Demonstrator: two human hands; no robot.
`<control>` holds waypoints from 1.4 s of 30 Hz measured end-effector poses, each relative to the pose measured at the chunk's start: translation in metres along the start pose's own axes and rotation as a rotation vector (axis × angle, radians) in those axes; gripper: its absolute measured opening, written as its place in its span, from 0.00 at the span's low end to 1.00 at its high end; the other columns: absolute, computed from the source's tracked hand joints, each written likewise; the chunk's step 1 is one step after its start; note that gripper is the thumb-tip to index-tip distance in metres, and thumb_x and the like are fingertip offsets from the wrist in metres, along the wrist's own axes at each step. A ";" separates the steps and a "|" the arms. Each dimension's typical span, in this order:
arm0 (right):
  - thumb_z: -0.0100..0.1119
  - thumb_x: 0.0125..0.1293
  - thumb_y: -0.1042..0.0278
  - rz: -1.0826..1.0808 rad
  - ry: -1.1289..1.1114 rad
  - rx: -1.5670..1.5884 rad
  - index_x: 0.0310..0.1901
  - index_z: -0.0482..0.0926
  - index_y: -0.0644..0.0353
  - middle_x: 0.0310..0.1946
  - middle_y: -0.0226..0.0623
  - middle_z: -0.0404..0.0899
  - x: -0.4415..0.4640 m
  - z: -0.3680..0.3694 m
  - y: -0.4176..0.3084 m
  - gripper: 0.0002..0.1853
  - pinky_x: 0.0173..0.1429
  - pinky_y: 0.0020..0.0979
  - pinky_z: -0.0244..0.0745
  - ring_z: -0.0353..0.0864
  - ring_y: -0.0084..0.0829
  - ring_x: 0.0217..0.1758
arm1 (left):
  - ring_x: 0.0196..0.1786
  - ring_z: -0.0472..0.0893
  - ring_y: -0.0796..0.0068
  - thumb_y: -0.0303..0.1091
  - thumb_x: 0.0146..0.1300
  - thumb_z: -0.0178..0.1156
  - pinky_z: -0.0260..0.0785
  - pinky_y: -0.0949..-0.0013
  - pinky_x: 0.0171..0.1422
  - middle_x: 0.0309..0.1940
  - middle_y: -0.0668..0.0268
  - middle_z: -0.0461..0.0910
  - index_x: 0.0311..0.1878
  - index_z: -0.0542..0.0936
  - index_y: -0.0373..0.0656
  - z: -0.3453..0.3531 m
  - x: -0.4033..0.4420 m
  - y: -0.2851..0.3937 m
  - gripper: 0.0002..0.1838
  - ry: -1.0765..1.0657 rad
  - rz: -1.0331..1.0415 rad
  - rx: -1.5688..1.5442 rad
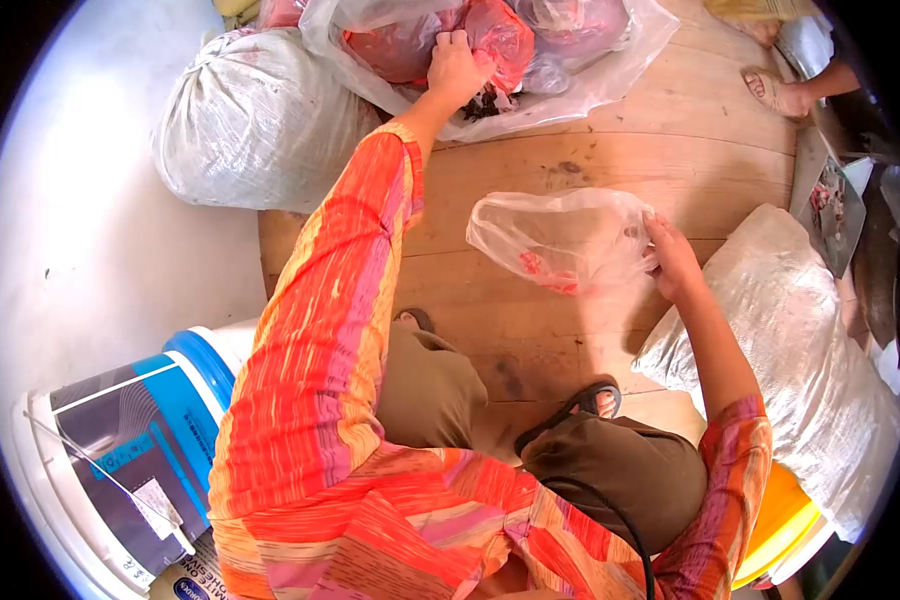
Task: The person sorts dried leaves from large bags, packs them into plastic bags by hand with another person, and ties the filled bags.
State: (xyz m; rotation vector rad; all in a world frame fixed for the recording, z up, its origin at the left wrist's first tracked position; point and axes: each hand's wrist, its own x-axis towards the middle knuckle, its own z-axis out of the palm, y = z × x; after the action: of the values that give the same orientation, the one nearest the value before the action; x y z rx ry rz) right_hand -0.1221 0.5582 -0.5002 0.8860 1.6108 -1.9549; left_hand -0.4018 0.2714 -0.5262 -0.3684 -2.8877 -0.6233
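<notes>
My right hand [673, 258] is closed on the edge of a clear plastic bag [580, 235], whose mouth gapes to the left over the floor. A few small red pieces [545, 272] lie inside that bag. Farther forward, my left hand [460, 68] reaches into a large translucent sack [600, 95]. Its fingers are curled on a red plastic bag [500, 42] in there. Another reddish bag [395, 45] sits to the left of this hand, and some dark bits show just below it.
A tied white sack [260, 120] stands at the upper left, and another white sack [790, 320] lies on the right. Beside me are a blue and grey bucket [135, 440] and a yellow container [780, 520]. Another person's foot [780, 95] is at the upper right on the wooden floor [450, 220].
</notes>
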 end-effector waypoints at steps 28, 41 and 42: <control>0.45 0.69 0.63 0.082 0.153 0.379 0.45 0.74 0.59 0.37 0.33 0.77 0.057 0.073 -0.030 0.12 0.35 0.25 0.70 0.73 0.25 0.34 | 0.31 0.79 0.63 0.52 0.55 0.55 0.69 0.58 0.38 0.27 0.59 0.81 0.29 0.81 0.44 0.012 0.118 -0.028 0.20 -0.301 0.071 0.121; 0.57 0.60 0.56 -0.099 0.148 -0.033 0.44 0.73 0.59 0.37 0.29 0.71 0.042 0.058 -0.037 0.17 0.32 0.24 0.61 0.61 0.19 0.27 | 0.24 0.72 0.72 0.46 0.59 0.54 0.65 0.61 0.29 0.22 0.67 0.76 0.29 0.81 0.44 -0.036 0.111 0.009 0.15 -0.413 -0.018 -0.056; 0.57 0.60 0.56 -0.101 0.152 -0.027 0.44 0.73 0.59 0.37 0.29 0.71 0.042 0.056 -0.037 0.17 0.32 0.24 0.61 0.61 0.19 0.27 | 0.24 0.72 0.73 0.45 0.59 0.55 0.64 0.62 0.29 0.22 0.67 0.76 0.29 0.81 0.44 -0.025 0.116 -0.005 0.14 -0.432 -0.014 -0.259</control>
State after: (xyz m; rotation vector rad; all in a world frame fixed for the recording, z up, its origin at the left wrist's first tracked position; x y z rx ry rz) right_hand -0.1878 0.5134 -0.4991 0.9812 1.7956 -1.9697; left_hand -0.5115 0.2798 -0.4814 -0.5820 -3.2168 -1.0412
